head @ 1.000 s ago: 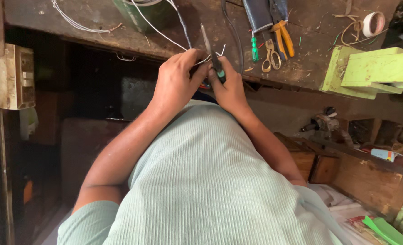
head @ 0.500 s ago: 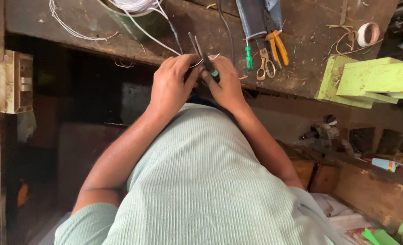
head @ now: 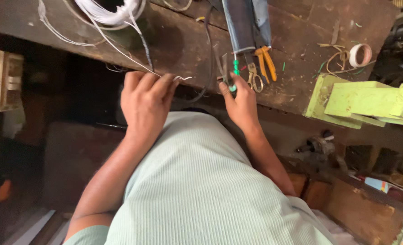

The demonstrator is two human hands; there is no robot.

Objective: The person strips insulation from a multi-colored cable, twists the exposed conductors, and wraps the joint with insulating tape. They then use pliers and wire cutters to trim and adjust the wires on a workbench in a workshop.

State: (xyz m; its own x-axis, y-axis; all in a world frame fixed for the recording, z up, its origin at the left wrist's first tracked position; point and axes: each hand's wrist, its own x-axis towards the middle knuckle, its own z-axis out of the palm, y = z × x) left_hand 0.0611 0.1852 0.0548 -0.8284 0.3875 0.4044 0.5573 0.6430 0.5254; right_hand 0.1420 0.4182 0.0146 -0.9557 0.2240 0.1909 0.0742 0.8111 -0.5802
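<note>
White wire [head: 120, 52] runs from a coil beyond the pinching left hand [head: 147, 102]; the right hand [head: 242, 102] clenches a thin tool [head: 222, 68] alongside. Slack wire could slip, or the tool tip nick fingers.

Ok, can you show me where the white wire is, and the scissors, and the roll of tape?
white wire [head: 120, 45]: head view, on the strand running toward the left hand.
scissors [head: 255, 79]: head view, on the finger loops.
roll of tape [head: 360, 55]: head view, on the ring's pale side.
</note>
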